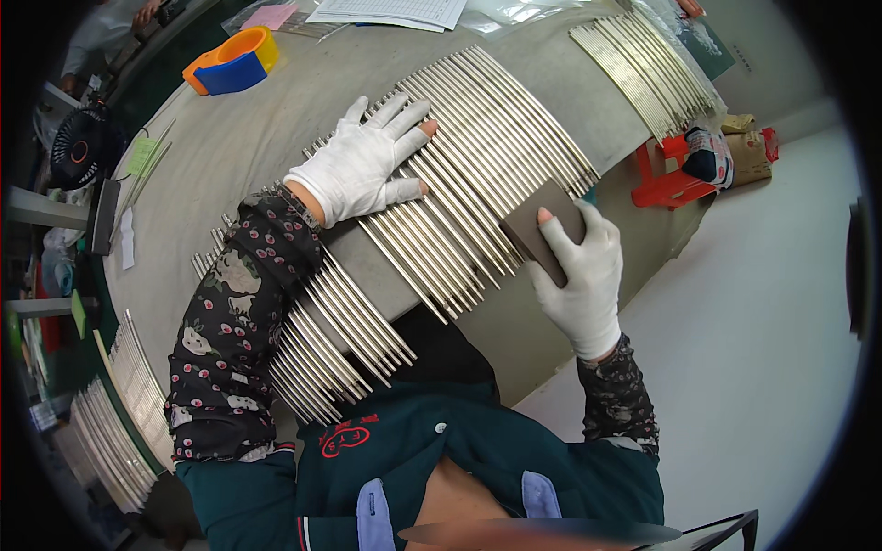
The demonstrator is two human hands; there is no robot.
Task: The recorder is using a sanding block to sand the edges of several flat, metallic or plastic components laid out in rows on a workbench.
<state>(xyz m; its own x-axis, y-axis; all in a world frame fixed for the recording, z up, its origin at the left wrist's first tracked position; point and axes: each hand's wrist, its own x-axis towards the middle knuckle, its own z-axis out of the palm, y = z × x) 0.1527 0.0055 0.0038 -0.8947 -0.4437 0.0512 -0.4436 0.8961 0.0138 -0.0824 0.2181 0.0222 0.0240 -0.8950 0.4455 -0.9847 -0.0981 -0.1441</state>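
A row of slim, shiny metal rods (496, 110) lies side by side on the grey table, their near ends reaching over its front edge. My left hand (358, 170), in a white glove with some fingertips bare, lies spread flat across the rods' left part. Gripped in my gloved right hand (593, 280) is a dark grey-brown rectangular block (547, 220), like a sanding sponge. It rests against the near ends of the rods on the right side. More rods (344, 321) lie further left, partly under my left forearm in its patterned sleeve.
Another batch of rods (643, 73) lies at the far right of the table. A yellow, orange and blue tape dispenser (234, 69) and paper sheets (390, 11) are at the back. A black fan (81, 147) stands left; a red stool (671, 179) with bags stands right.
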